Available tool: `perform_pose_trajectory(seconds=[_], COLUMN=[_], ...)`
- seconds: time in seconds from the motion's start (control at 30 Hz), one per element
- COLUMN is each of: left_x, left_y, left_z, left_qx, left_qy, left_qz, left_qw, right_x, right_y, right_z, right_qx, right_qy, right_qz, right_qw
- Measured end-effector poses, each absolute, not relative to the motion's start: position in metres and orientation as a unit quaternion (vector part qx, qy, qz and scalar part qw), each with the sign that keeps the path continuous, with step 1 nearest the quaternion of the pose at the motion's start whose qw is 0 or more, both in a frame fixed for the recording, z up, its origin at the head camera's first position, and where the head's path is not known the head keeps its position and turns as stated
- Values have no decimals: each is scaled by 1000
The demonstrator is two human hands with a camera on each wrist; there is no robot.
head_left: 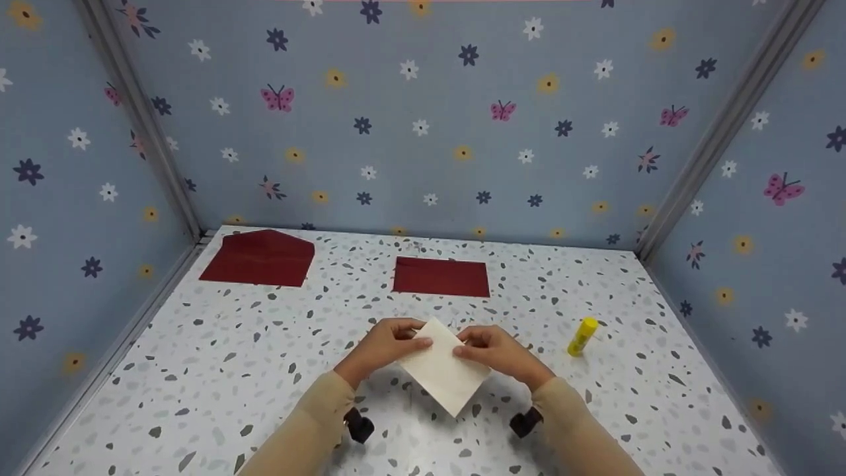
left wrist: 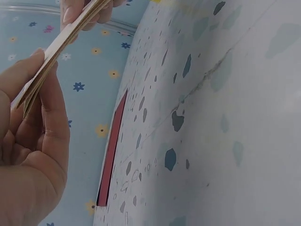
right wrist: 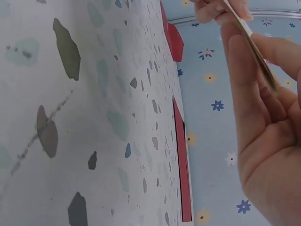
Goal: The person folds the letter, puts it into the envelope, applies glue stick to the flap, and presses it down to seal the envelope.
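Observation:
A folded cream sheet of paper [head_left: 446,380] is held above the tabletop, one corner pointing toward the person. My left hand [head_left: 385,345] pinches its left edge, thumb on top and fingers beneath. On the opposite edge, my right hand [head_left: 497,349] pinches it the same way. Several stacked layers show along the paper's edge [left wrist: 56,49] in the left wrist view. Seen from the right wrist, the paper [right wrist: 256,54] is nearly edge-on between thumb and fingers. Beyond the hands lies a dark red envelope [head_left: 441,277], flat on the table.
Another red envelope [head_left: 261,263], its pointed flap spread out, lies at the table's far left. A yellow glue stick [head_left: 582,337] is to the right of my right hand. Flower-patterned walls [head_left: 423,178] enclose the speckled white table [head_left: 218,370] at the back and both sides.

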State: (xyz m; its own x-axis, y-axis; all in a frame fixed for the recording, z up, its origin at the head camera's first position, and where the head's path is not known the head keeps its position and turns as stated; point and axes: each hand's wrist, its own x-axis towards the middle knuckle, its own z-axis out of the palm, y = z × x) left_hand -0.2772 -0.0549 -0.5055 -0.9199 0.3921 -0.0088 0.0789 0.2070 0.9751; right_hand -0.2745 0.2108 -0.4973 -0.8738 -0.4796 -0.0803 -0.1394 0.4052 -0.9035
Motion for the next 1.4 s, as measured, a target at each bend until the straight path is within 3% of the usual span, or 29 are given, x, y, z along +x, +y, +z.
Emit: perform_pose_trajectory(seconds=[0.2, 0.47, 0.77, 1.07, 1.4], left_x=[-288, -307, -325, -339, -362], left_y=[-79, -139, -191, -207, -217], left_z=[-508, -509, -515, -529, -543], left_qx=[137, 107, 39, -4, -29], left_qy=[801, 913, 952, 966, 972], left_qz=[576, 391, 293, 253, 234], left_qw=[90, -37, -84, -62, 13], right_x=[-275, -272, -277, -279, -273], right_y=[214, 220, 229, 229, 225], right_z=[-502, -500, -511, -511, -502], right_qx=[-172, -153, -132, -126, -131], right_qy=[829, 822, 830, 828, 817], right_qz=[-511, -529, -521, -525, -541], right_qw=[151, 147, 151, 152, 148])
